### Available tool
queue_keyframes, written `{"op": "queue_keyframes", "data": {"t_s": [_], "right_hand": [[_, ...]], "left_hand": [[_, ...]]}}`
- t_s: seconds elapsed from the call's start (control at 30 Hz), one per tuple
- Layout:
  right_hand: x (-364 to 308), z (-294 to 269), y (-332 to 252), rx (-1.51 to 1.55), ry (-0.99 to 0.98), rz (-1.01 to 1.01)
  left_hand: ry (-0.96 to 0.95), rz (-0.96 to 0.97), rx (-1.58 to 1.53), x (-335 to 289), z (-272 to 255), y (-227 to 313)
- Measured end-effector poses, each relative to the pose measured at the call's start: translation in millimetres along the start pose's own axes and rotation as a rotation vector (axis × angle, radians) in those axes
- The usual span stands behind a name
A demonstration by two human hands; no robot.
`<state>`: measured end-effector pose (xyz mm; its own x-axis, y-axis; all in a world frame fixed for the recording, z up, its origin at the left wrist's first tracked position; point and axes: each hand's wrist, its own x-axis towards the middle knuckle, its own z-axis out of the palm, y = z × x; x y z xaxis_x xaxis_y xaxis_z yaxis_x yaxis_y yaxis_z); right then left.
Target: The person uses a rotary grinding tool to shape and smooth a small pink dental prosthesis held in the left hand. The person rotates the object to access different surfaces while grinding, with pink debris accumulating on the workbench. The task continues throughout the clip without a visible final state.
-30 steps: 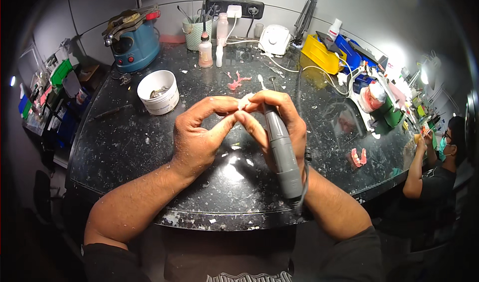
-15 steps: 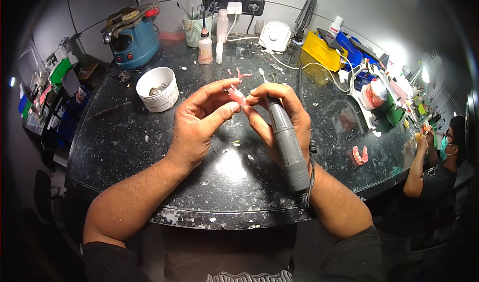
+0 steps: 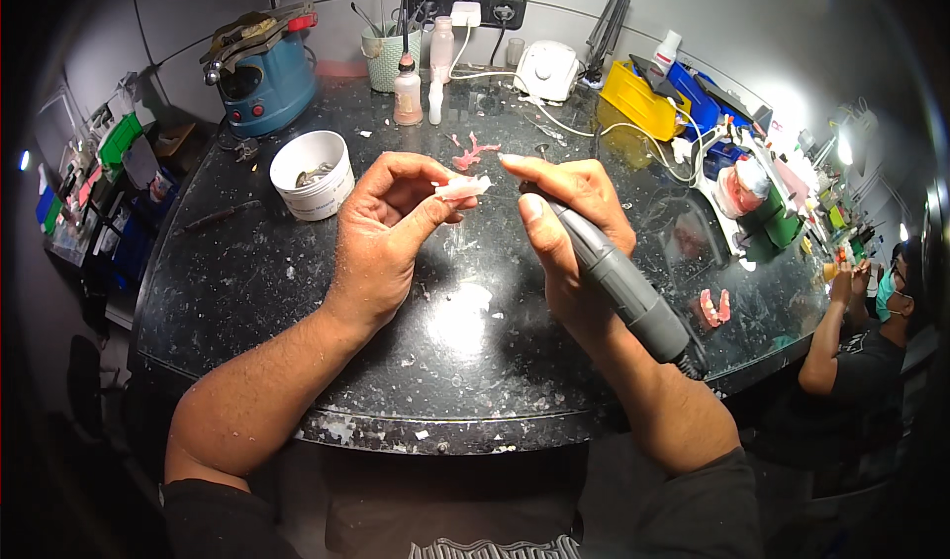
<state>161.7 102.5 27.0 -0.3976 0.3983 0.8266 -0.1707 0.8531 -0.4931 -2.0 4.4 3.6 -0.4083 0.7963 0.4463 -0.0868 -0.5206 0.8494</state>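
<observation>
Between the thumb and fingers of my left hand (image 3: 381,237) is a small pink-and-white denture piece (image 3: 461,190), closed in a pinch. My right hand (image 3: 579,218) is wrapped around a dark grey rotary handpiece (image 3: 628,287), whose rear end and cord point toward my forearm. A gap separates the two hands, and the tool's tip is hidden by my right fingers. On the black bench (image 3: 297,312), a branching pink piece (image 3: 473,150) lies just beyond my hands. Farther right rests a pink denture with pale teeth (image 3: 714,308).
A white tub (image 3: 315,203) with metal bits stands left, before a blue machine (image 3: 265,99). Behind are small bottles (image 3: 408,94), a tool cup (image 3: 388,59) and a white box (image 3: 547,72) with a cable. Yellow (image 3: 641,99) and blue bins stand right; a masked person (image 3: 861,331) works beyond.
My right hand has moved away to the right with the handpiece, which now slants more. In my left hand the denture piece is turned, showing a whiter side.
</observation>
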Motion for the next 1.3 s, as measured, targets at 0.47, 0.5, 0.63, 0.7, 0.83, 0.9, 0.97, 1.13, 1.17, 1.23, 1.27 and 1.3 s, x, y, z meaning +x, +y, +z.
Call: {"op": "queue_keyframes", "data": {"t_s": [0.47, 0.5, 0.63, 0.7, 0.83, 0.9, 0.97, 1.13, 1.17, 1.23, 1.27, 1.3], "right_hand": [[-8.6, 14.6, 17.6, 0.231, -0.018, -0.117], [-8.4, 14.4, 16.4, 0.228, -0.014, -0.099], [-7.4, 12.5, 16.8, 0.213, -0.032, -0.158], [-8.2, 12.1, 15.3, 0.271, -0.031, -0.078], [-6.7, 10.8, 18.3, 0.246, -0.067, -0.172], [-6.4, 11.0, 16.5, 0.269, -0.06, -0.168], [-7.8, 16.1, 18.1, 0.297, 0.004, -0.143], [-5.4, 13.2, 18.3, 0.219, -0.05, -0.206], [-5.8, 13.8, 19.2, 0.234, -0.031, -0.203], [-5.7, 13.0, 19.9, 0.221, -0.019, -0.2], [-5.3, 11.0, 19.3, 0.212, -0.05, -0.22], [-4.7, 10.6, 19.0, 0.205, -0.082, -0.239]], "left_hand": [[0.003, 0.122, 0.104, 0.9, 1.5, 0.6], [0.002, 0.122, 0.104, 0.7, 2.0, 1.0], [0.01, 0.167, 0.155, 0.6, 2.6, 1.0], [0.013, 0.17, 0.153, 0.6, 2.7, 1.0], [0.01, 0.169, 0.143, 1.1, 2.8, 1.3], [0.014, 0.169, 0.138, 1.1, 2.7, 1.8], [0.01, 0.151, 0.14, 0.0, 3.2, 3.1], [0.023, 0.127, 0.131, 0.1, 3.5, 3.6], [0.019, 0.12, 0.123, 0.2, 4.1, 4.1], [0.025, 0.107, 0.122, -0.6, 4.5, 4.2], [0.031, 0.094, 0.12, -0.8, 4.9, 4.1], [0.033, 0.094, 0.121, -0.6, 4.0, 3.9]]}}
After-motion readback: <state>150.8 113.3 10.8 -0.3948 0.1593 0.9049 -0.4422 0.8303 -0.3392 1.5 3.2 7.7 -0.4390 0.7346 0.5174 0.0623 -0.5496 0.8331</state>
